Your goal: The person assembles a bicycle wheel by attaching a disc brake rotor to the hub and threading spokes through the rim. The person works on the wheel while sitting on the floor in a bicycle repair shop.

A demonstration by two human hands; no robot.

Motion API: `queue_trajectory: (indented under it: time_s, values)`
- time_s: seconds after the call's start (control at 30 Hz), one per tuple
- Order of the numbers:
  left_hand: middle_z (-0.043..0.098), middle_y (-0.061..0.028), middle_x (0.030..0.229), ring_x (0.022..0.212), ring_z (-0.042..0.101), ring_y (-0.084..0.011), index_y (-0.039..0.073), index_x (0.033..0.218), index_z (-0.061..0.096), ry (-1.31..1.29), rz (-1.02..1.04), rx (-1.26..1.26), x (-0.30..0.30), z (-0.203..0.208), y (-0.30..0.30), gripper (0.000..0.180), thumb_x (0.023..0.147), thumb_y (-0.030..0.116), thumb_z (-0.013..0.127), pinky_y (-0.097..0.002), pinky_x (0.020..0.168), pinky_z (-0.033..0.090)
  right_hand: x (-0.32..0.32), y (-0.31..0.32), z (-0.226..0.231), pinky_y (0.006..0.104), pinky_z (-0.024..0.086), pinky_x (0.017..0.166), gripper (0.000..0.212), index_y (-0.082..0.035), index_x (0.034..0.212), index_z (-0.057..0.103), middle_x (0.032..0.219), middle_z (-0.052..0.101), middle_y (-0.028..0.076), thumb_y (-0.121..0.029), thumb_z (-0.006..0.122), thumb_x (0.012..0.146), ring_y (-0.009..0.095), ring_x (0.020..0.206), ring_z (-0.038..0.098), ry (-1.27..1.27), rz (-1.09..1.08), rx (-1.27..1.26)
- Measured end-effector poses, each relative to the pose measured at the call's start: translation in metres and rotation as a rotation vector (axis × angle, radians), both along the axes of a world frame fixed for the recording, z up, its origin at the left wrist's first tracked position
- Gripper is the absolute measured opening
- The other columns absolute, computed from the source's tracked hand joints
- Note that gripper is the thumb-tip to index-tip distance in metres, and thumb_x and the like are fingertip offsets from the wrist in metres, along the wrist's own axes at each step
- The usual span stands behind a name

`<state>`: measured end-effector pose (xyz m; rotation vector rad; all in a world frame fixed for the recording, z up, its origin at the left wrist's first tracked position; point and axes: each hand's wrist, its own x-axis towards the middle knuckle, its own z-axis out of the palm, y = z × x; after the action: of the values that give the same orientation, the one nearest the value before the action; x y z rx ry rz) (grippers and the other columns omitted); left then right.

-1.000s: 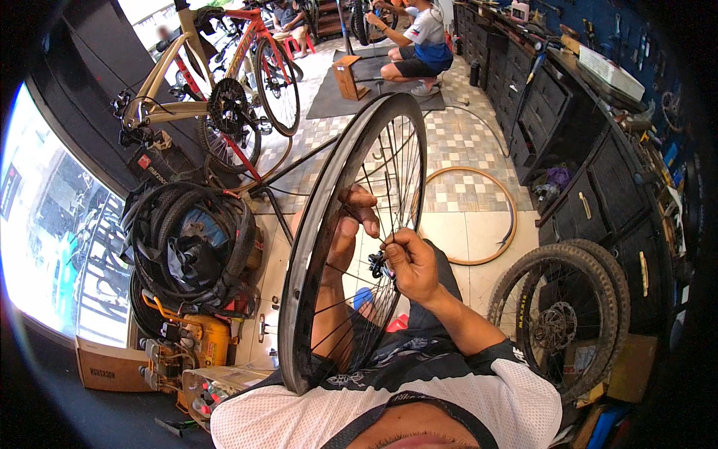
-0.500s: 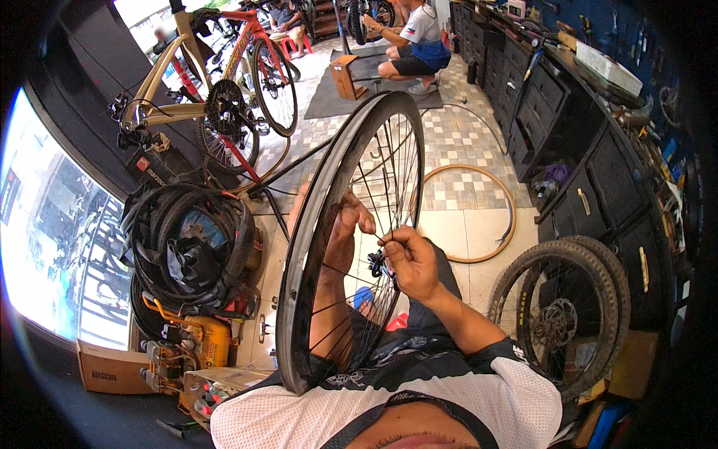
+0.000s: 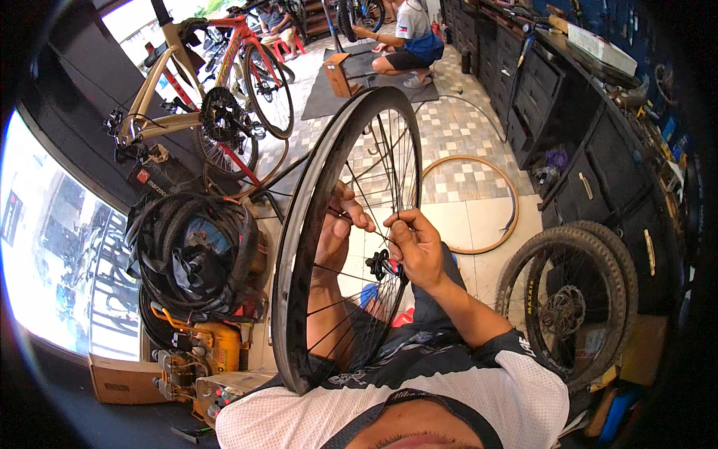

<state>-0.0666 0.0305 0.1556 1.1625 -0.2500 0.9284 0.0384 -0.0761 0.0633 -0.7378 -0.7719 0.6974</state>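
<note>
A black bicycle wheel [image 3: 294,247] stands upright and tilted in front of my chest, its lower rim close to my shirt. My left hand [image 3: 340,224] is on the far side of the rim, its curled fingers closed around a thin dark spoke among the others; the rim hides part of the hand. To the right of the spokes, my right hand [image 3: 419,247] pinches a spoke [image 3: 381,236] between thumb and forefinger, just above the black hub [image 3: 380,263]. The two hands are only a little apart.
A tan-edged tire [image 3: 516,202] lies on the tiled floor beyond. Two knobby wheels [image 3: 523,299] lean at right near black drawers [image 3: 591,179]. Coiled tires [image 3: 142,254] and a yellow compressor [image 3: 217,352] stand left, below hung bikes [image 3: 161,120]. A co-worker [image 3: 411,37] crouches at the back.
My right hand has shifted slightly right with its pinch kept. My left fingers have moved a little among the spokes. The whole view has tilted slightly; the wheel stays in nearly the same place.
</note>
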Motion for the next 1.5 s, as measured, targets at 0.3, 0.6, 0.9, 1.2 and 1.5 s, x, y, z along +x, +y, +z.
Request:
queue_trajectory:
  time_s: [0.3, 0.6, 0.9, 1.2, 1.5]
  values:
    - [0.057, -0.0080, 0.093, 0.085, 0.060, -0.0205, -0.001, 0.119, 0.055, 0.058, -0.038, -0.147, 0.001, -0.005, -0.004, 0.037, 0.097, 0.026, 0.069, -0.0360, 0.074, 0.050, -0.003, 0.004, -0.001, 0.0219, 0.029, 0.049, 0.019, -0.002, 0.114, 0.058, 0.067, 0.045, -0.005, -0.020, 0.053, 0.110, 0.003, 0.054, 0.037, -0.006, -0.062, 0.018]
    - [0.061, -0.0113, 0.114, 0.087, 0.061, -0.0205, 0.001, 0.116, 0.062, -0.028, -0.059, -0.030, -0.001, -0.005, 0.003, 0.030, 0.099, 0.026, 0.068, -0.0383, 0.074, 0.051, -0.008, 0.007, 0.001, 0.0224, 0.026, 0.047, 0.017, -0.001, 0.115, 0.057, 0.068, 0.042, -0.006, -0.016, 0.052, 0.110, 0.002, 0.054, 0.034, 0.027, -0.024, 0.055]
    - [0.068, -0.0123, 0.110, 0.104, 0.062, -0.0256, 0.005, 0.113, 0.071, -0.127, 0.044, 0.100, 0.017, -0.018, 0.042, 0.036, 0.090, 0.033, 0.077, -0.0401, 0.084, 0.051, -0.004, 0.007, -0.001, 0.0223, 0.027, 0.048, 0.017, -0.001, 0.116, 0.057, 0.068, 0.042, -0.005, -0.016, 0.052, 0.110, 0.002, 0.054, 0.034, -0.021, -0.013, 0.040]
    - [0.061, -0.0130, 0.137, 0.119, 0.058, -0.0225, -0.001, 0.135, 0.061, 0.190, 0.076, -0.003, 0.092, -0.029, 0.049, 0.039, 0.101, 0.018, 0.065, -0.0346, 0.094, 0.050, 0.006, 0.001, -0.004, 0.0215, 0.031, 0.049, 0.018, -0.001, 0.113, 0.058, 0.069, 0.044, -0.004, -0.018, 0.054, 0.109, 0.003, 0.055, 0.037, 0.021, -0.053, 0.029]
    - [0.068, -0.0115, 0.114, 0.099, 0.064, -0.0197, 0.002, 0.123, 0.064, 0.140, -0.135, -0.247, 0.098, 0.002, 0.014, 0.029, 0.102, 0.023, 0.064, -0.0352, 0.086, 0.052, 0.009, -0.001, -0.006, 0.0215, 0.028, 0.048, 0.016, -0.001, 0.113, 0.058, 0.069, 0.044, -0.004, -0.016, 0.053, 0.109, 0.003, 0.054, 0.034, 0.044, -0.058, 0.044]
